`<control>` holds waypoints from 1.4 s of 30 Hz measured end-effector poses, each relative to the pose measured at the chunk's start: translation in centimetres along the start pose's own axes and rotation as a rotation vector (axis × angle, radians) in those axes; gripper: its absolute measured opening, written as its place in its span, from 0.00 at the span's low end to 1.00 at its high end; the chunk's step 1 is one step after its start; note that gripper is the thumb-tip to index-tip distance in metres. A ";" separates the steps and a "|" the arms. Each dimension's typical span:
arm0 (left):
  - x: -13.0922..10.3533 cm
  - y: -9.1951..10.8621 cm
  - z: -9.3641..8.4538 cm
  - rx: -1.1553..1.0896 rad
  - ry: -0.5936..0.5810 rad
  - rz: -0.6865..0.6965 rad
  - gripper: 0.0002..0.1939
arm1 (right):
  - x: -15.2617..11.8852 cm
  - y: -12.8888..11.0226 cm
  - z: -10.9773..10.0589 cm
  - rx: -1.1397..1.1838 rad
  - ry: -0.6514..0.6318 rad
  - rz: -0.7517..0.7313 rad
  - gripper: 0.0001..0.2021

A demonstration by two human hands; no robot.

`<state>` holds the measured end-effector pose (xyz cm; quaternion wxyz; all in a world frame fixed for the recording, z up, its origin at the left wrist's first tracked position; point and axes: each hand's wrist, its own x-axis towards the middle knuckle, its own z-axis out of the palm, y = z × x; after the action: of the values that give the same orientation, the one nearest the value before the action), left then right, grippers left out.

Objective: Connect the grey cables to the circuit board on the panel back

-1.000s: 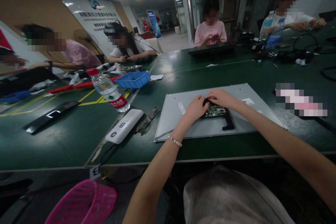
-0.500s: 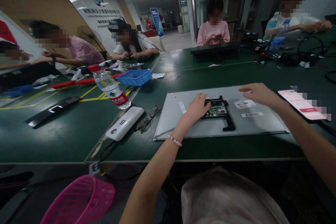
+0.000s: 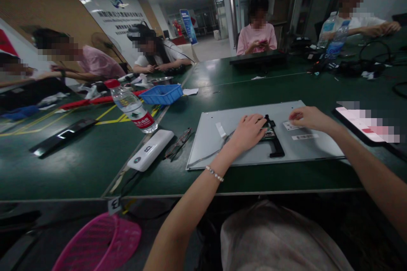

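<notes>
A flat grey panel (image 3: 219,152) lies on the green table, with a black frame (image 3: 277,144) around a circuit board (image 3: 269,134) on its middle. My left hand (image 3: 251,132) rests over the left part of the frame and board, fingers spread and covering much of them. A grey cable runs from under this hand to the panel's lower left corner. Just right of the frame, my right hand (image 3: 307,118) hovers at a white label (image 3: 291,126); its fingers are curled together, and whatever is between them is too small to make out.
Left of the panel are glasses (image 3: 178,144), a white power bank (image 3: 151,150), a water bottle (image 3: 135,108) and a blue tray (image 3: 163,94). A phone (image 3: 365,127) lies to the right. Several people sit around the table. A pink basket (image 3: 95,245) stands below the edge.
My left hand has moved right, covering more of the board. My right hand has dropped slightly and its fingers have curled in. The view has shifted a little.
</notes>
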<state>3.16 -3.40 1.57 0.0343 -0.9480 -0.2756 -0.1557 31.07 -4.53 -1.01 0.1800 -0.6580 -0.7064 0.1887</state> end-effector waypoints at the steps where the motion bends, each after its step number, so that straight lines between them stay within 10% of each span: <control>1: 0.0 0.1 0.1 0.007 -0.008 0.004 0.17 | -0.1 0.1 0.0 0.006 0.003 0.010 0.09; 24: 0.0 1.0 -0.4 -0.074 -0.053 0.075 0.20 | -1.7 -3.6 0.8 0.539 -0.241 0.093 0.13; 42: -0.3 1.1 0.2 -0.065 -0.090 0.170 0.15 | -1.5 -4.8 2.6 0.254 -0.094 -0.158 0.10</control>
<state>3.57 -4.49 1.26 0.0044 -0.9746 -0.1901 -0.1183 25.72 -6.45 -0.79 0.2428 -0.5630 -0.7340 0.2922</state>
